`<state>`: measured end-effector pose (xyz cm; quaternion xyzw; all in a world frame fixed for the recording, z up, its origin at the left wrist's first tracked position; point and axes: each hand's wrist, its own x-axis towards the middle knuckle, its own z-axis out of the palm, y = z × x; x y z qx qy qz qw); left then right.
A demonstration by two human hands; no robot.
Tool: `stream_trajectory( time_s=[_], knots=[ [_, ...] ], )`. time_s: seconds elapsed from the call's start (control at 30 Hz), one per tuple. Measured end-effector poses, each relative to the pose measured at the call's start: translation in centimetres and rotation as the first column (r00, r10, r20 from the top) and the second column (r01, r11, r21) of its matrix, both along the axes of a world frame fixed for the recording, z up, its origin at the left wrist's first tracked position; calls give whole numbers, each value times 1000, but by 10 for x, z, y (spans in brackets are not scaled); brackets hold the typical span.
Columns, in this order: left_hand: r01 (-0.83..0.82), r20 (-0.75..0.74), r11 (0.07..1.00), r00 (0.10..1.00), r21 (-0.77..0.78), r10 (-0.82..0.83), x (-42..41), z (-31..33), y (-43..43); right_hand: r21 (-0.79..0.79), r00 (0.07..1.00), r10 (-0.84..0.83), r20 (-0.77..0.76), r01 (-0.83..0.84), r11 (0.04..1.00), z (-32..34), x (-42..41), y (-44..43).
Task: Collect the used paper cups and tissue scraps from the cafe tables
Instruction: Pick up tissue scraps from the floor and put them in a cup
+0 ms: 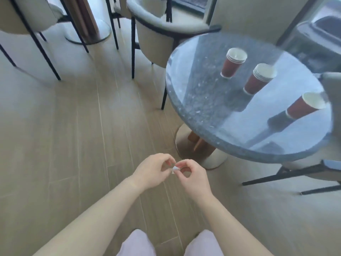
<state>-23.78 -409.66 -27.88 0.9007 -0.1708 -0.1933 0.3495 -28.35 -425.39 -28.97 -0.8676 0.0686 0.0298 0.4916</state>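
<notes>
Over pale plank floor (73,126), pinches a white tissue scrap (175,169) between left hand (151,169) and right hand (191,177), soft, weightless, fingertip work, with three light, crushable paper cups (258,80) upright on the bench (203,100) beyond the right hand, best gripped mid-wall.

Pale wood-look planks of the floor (73,126) are running away from the camera. A cream armchair (156,39) on thin black legs is standing toward the floor's far edge, its curved back facing the viewer. Another cream chair (27,13) is sitting in the far left corner, its black legs slanting down. Between them a brown column (84,15) is rising from a round metal base (103,32). A third chair (332,85) is poking in at the right edge, blurred. A dark-framed window (190,2) is showing behind the armchair.
</notes>
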Motion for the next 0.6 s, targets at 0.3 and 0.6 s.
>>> stream_trajectory(
  time_s=[0.3, 0.6],
  knots=[
    [38, 75, 990, 997, -134, -28, 10, 168, -15, 43, 986, -86, 142, 80, 996, 162, 6, -9],
    [181, 124, 977, 978, -112, -167, 28, 190, -99, -11, 958, -199, 208, 206, 979, 189, 1, -85]
  ],
)
